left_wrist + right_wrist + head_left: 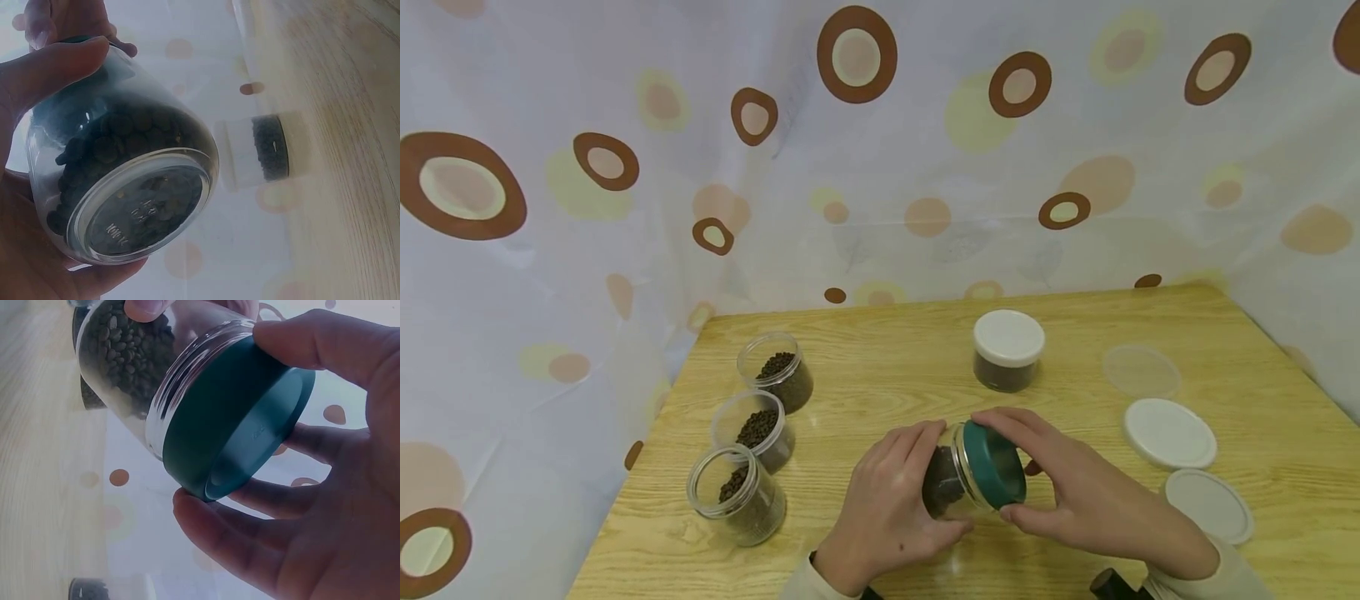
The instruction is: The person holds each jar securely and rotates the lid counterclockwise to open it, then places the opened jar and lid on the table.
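In the head view my left hand [889, 493] grips the body of a see-through jar [942, 483], tipped on its side above the table. Small dark pellets fill part of it, and the left wrist view shows its round base [147, 212] with raised lettering. A dark green lid [994, 467] sits on the jar's mouth, facing right. Fingers and thumb of my right hand [1086, 492] hold that lid by its rim. From the right wrist view the lid [231, 419] lies against the jar's ridged neck; whether it is threaded on I cannot tell.
At the left stand several lidless jars of dark pellets, the front one [737, 496] nearest my left arm. A white-lidded jar [1007, 350] is farther back. Two white lids, one of them a thick lid [1170, 433], and a translucent disc [1141, 371] lie on the wooden table [880, 358] at right.
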Demonstrator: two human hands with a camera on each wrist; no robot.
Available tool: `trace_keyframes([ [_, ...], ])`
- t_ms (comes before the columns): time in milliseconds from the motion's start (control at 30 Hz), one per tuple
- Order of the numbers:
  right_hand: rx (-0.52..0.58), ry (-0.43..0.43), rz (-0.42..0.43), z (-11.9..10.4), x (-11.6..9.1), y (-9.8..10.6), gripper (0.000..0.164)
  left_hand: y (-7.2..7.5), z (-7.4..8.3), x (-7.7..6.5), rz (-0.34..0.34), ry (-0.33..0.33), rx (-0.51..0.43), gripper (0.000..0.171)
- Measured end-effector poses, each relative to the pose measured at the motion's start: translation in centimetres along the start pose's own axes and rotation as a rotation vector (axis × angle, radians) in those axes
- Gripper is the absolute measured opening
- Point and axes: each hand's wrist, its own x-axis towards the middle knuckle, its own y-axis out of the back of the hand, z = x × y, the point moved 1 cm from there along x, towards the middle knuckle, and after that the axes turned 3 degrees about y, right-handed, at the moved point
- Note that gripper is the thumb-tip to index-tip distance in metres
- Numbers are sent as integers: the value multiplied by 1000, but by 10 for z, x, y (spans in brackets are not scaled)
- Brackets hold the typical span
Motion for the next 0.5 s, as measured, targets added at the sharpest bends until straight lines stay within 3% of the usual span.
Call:
trace_keyframes([
  [267,-7,-17,52,0,-3,5,80,-1,-1,-1,-11,43,-56,98],
  [500,-1,-32,96,1,-8,8,82,2,-5,0,-43,209,-158,109],
])
